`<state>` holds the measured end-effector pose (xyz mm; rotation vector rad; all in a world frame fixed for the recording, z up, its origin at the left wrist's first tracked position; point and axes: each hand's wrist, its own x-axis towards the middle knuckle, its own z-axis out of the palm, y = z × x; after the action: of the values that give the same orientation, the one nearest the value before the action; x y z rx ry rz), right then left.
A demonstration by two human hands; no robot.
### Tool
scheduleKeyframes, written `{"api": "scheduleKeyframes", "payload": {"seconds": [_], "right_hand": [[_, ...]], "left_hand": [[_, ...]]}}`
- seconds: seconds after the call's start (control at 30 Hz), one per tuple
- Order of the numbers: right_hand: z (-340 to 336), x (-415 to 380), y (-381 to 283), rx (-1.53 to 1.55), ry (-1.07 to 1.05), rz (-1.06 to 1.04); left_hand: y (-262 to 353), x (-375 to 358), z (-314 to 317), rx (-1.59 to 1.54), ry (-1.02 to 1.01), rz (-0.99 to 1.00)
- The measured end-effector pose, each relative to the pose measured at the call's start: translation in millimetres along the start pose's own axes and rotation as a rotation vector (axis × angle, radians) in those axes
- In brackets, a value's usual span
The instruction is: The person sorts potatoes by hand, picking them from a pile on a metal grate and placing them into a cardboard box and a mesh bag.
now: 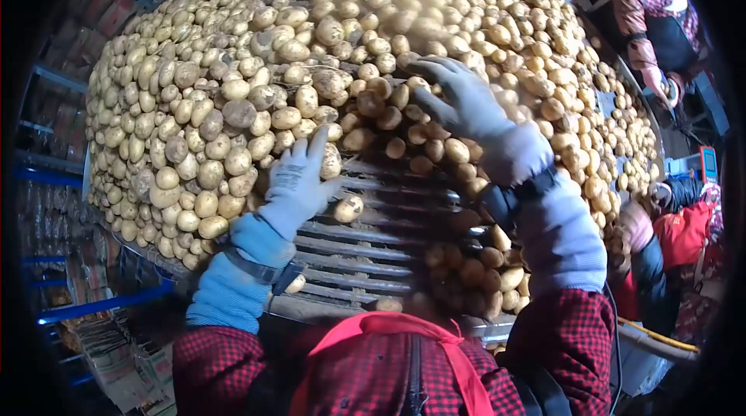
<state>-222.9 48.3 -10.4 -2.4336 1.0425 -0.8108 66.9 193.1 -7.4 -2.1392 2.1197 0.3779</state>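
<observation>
A large heap of potatoes (186, 113) covers a wide slatted metal table (350, 249). My left hand (299, 183), in a pale grey glove, is at the heap's near edge with its fingers spread. One potato (331, 161) lies in the gap between its index finger and thumb, not visibly gripped. Another potato (349, 208) sits on the bars just past the thumb. Further right, my right hand (458, 101), also gloved, reaches over the potatoes with thumb and fingers apart. Darker, shaded potatoes (373, 104) lie left of its fingertips. Its palm side is hidden.
A co-worker (649, 16) in a checked sleeve stands at the far right. Another person (684, 233) in red is at the near right. Blue metal rails (109, 303) and stacked sacks (116, 369) are on the left. More potatoes (478, 272) lie beneath my right forearm.
</observation>
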Motion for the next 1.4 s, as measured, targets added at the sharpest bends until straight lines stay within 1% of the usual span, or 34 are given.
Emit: {"api": "scheduleKeyframes", "payload": {"seconds": [0.07,0.1,0.17,0.23,0.27,0.3,0.37,0.4,0.43,0.47,0.5,0.57,0.6,0.67,0.77,0.8,0.83,0.87,0.9,0.93,0.97,1.0,1.03,1.07,1.1,1.13,1.17,1.2,1.23,1.27,1.3,1.33,1.37,1.4], "right_hand": [[29.7,47.0,5.6,0.014,-0.086,-0.091],[45.5,66.6,7.7,0.023,-0.092,-0.117],[86.9,107.7,32.5,0.055,-0.198,-0.13],[90.3,125.3,8.9,-0.339,-0.297,0.065],[91.5,131.4,2.0,-0.325,-0.342,0.138],[90.9,131.6,-1.3,-0.388,-0.32,0.081],[105.2,131.3,0.0,-0.422,-0.422,0.149],[116.8,126.2,7.3,-0.352,-0.403,0.197],[116.7,125.2,4.7,-0.284,-0.376,0.241],[116.3,118.7,2.3,-0.374,-0.362,0.183],[110.5,113.0,-3.3,-0.377,-0.355,0.185],[97.5,95.7,-10.7,-0.247,-0.559,0.189],[89.5,82.1,-19.3,-0.236,-0.524,0.18],[85.7,67.6,-23.6,-0.277,-0.52,0.163],[78.6,49.2,-26.2,-0.329,-0.507,0.157],[73.7,46.3,-25.3,-0.379,-0.501,0.15],[67.6,43.8,-25.6,-0.431,-0.493,0.14],[59.1,39.5,-28.9,-0.434,-0.499,0.158],[54.7,26.3,-25.0,-0.465,-0.397,0.064],[51.3,13.6,-18.6,-0.487,-0.322,0.06],[46.6,0.7,-11.8,-0.509,-0.245,0.058],[24.0,-6.8,-20.3,-0.587,-0.363,0.235],[19.3,-21.9,1.9,-0.502,-0.274,0.224],[7.8,-31.9,10.3,-0.472,-0.235,0.219],[-0.8,-41.7,15.6,-0.439,-0.195,0.215],[-8.0,-51.5,15.7,-0.515,-0.11,0.207],[-17.4,-63.3,28.7,-0.561,-0.056,0.142],[-30.4,-71.6,25.2,-0.496,-0.068,0.287],[-43.9,-80.1,20.6,-0.43,-0.08,0.43],[-46.9,-98.4,34.8,-0.457,0.003,0.368],[-54.8,-113.5,40.2,-0.476,0.0,0.439],[-62.3,-128.7,44.1,-0.444,-0.001,0.55],[-71.6,-142.9,49.7,-0.413,0.002,0.655],[-80.7,-167.5,67.2,-0.557,0.053,0.557]], "left_hand": [[1.5,8.8,6.8,0.019,0.019,-0.027],[1.7,11.6,7.7,0.027,0.017,-0.044],[-5.2,18.4,8.3,-0.033,-0.014,-0.048],[-6.1,24.9,3.2,-0.119,-0.04,-0.087],[-7.1,26.6,5.6,-0.161,0.018,-0.055],[-5.7,27.0,11.5,-0.169,0.006,-0.064],[3.4,34.2,17.9,-0.198,0.046,-0.048],[15.4,35.6,9.7,-0.192,-0.031,-0.077],[24.5,39.5,13.0,-0.193,-0.018,-0.07],[30.4,43.3,21.3,-0.081,-0.013,-0.048],[33.7,43.9,24.6,0.032,-0.014,-0.026],[34.3,40.1,31.4,-0.005,-0.003,-0.003],[36.8,37.3,35.3,-0.049,0.006,0.01],[42.2,32.2,50.0,-0.115,0.044,0.007],[56.9,28.5,66.8,-0.134,0.081,0.032],[63.5,30.6,67.1,-0.477,-0.01,-0.211],[65.8,38.6,86.3,-0.487,-0.018,-0.211],[65.5,50.2,118.9,-0.388,-0.032,-0.044],[69.7,56.7,138.0,-0.288,-0.045,0.126],[84.0,56.0,133.7,-0.297,-0.049,0.132],[103.7,55.5,129.7,-0.316,-0.01,0.197],[125.0,52.8,117.6,-0.335,0.031,0.265],[142.3,48.6,102.7,-0.353,0.071,0.336],[154.9,41.6,79.0,-0.301,0.092,0.379],[166.0,41.3,69.8,-0.305,0.088,0.394],[175.8,42.4,63.9,-0.433,-0.038,0.409],[183.6,41.3,57.5,-0.56,-0.164,0.42],[189.8,33.8,47.1,-0.598,-0.108,0.489],[195.4,34.7,50.5,-0.597,-0.032,0.596],[199.9,32.7,54.5,-0.596,-0.033,0.691],[202.8,27.3,55.8,-0.592,-0.039,0.784],[205.0,23.6,54.9,-0.526,0.008,0.916],[207.0,20.4,52.7,-0.533,0.036,1.02],[207.3,15.9,55.6,-0.539,0.044,1.095]]}}
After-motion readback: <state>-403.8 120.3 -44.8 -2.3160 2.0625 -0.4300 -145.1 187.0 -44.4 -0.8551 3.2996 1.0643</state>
